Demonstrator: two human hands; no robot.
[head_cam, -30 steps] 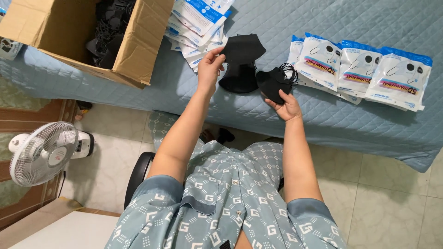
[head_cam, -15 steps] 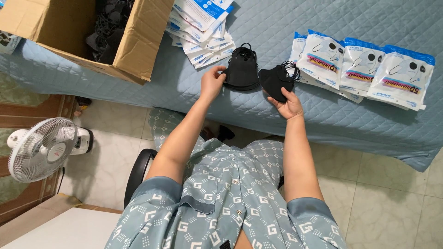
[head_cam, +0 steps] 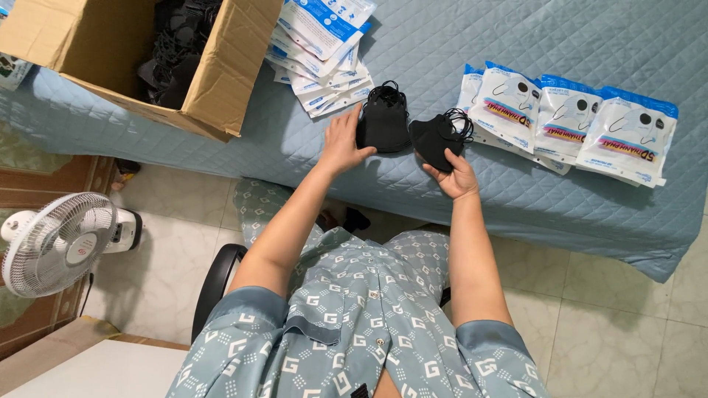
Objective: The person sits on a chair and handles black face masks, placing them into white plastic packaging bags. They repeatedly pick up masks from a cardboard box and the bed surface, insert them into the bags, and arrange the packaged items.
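The person sits at a bed covered in a quilted blue-grey bedspread (head_cam: 516,44), both bare arms stretched forward. The left hand (head_cam: 341,142) lies flat and unclenched, fingers spread, its fingertips touching the left edge of a stack of black face masks (head_cam: 383,121) that rests on the bedspread; it presses or steadies the stack rather than closing around it. At three o'clock from that stack, just beside it, the right hand (head_cam: 456,173) grasps a second black face mask (head_cam: 435,138) from below, thumb and fingers pinching its lower edge, with the ear loops bunched at the mask's upper right. Further toward three o'clock lies a row of overlapping white-and-blue sealed mask packets (head_cam: 568,121), the nearest one almost touching the held mask. At eleven o'clock from the left hand sits a loose pile of flat white-and-blue pouches (head_cam: 321,44) (fanned out, one over another), and beyond it, at ten o'clock, an open cardboard box (head_cam: 221,81) with more black masks heaped inside. Down on the tiled floor, at eight o'clock, stands a small white electric fan (head_cam: 55,243).
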